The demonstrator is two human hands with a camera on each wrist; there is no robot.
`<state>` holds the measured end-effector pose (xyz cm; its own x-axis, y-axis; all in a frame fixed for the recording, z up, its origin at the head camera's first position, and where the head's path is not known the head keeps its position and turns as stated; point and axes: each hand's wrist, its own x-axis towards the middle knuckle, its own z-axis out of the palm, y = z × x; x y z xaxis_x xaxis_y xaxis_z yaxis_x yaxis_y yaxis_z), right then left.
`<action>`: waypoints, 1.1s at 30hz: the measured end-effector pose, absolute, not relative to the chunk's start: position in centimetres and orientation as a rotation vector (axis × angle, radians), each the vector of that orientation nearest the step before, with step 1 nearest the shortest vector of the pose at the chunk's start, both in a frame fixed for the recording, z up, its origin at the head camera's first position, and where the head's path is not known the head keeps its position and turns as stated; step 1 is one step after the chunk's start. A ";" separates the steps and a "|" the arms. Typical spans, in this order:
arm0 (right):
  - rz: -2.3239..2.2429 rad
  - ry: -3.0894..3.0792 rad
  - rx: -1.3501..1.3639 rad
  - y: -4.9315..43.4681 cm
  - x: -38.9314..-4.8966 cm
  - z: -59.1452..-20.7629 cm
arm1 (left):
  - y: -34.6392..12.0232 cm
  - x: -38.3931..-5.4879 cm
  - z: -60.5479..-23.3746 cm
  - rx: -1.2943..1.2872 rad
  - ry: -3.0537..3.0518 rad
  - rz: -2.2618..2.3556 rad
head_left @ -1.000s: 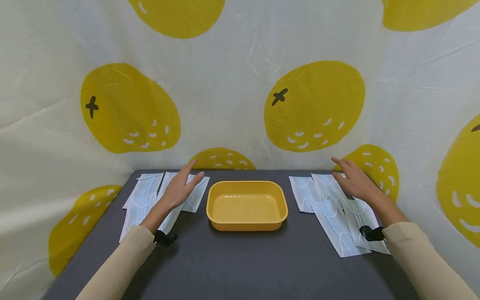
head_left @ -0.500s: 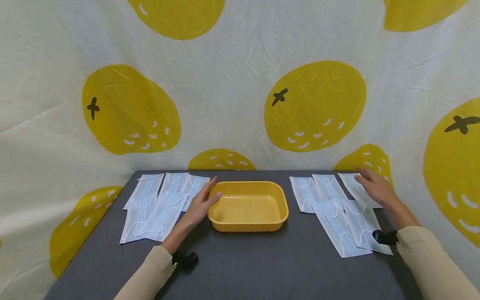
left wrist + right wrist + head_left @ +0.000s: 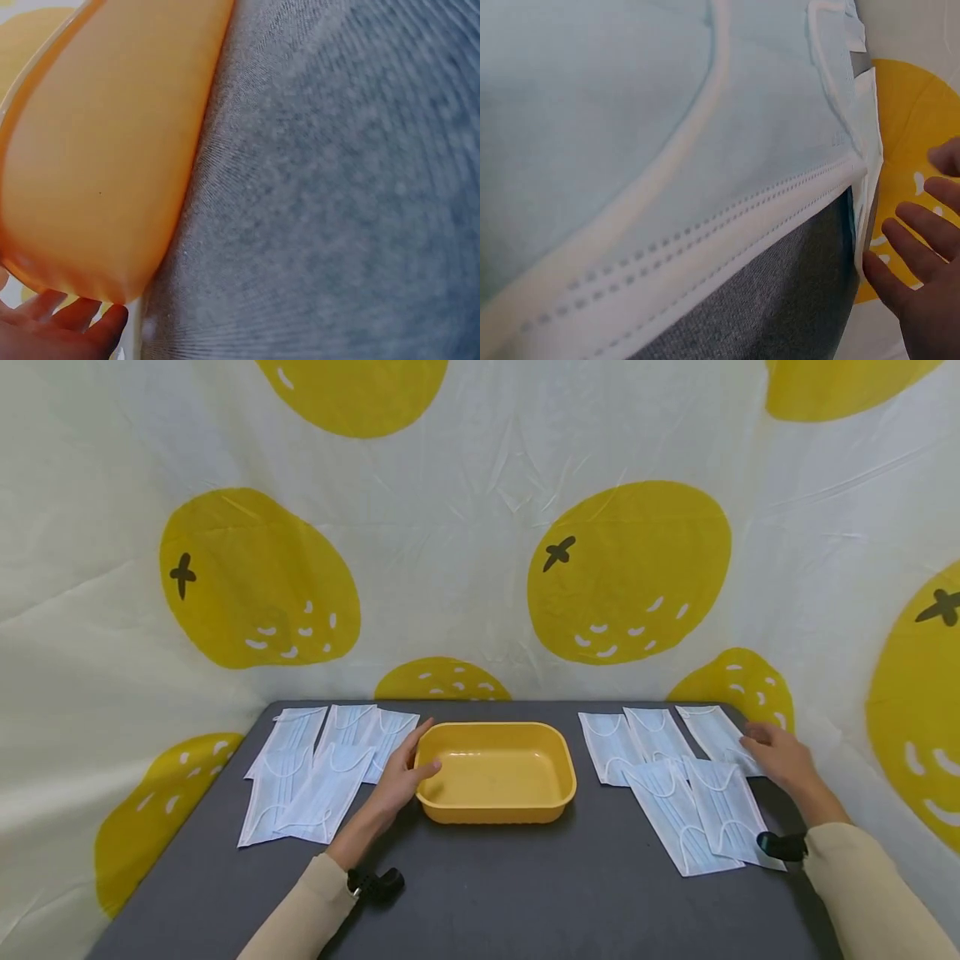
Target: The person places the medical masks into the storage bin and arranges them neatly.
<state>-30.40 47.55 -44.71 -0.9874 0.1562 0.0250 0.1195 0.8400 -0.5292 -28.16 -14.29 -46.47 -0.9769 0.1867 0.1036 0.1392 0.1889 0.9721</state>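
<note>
A yellow plastic basin [image 3: 495, 815] stands mid-table with nothing in it. My left hand [image 3: 397, 779] holds its left end, thumb over the rim; in the left wrist view the fingers [image 3: 75, 315] meet the outer wall. Light-blue face masks lie in two groups, one on either side. On the right, my right hand [image 3: 782, 757] is at the outer edge of the far mask [image 3: 717, 737]. Its fingers [image 3: 919, 255] are spread in the right wrist view, one at the mask's edge; whether it touches cannot be told.
Several masks [image 3: 330, 793] overlap left of the basin, near the left forearm. More masks [image 3: 678, 814] overlap on the right. A dark grey table [image 3: 510, 893] ends at a white curtain [image 3: 450, 568] with yellow fruit prints. Each wrist wears a black camera [image 3: 378, 885].
My left hand has moved right from above the left masks to the basin's left end. My right hand has shifted right and come down beside the far right mask.
</note>
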 end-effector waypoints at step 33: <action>1.174 -2.875 -0.442 49.5 -30.7 -46.9 | -13.9 -29.8 -47.7 0.203 2.217 2.086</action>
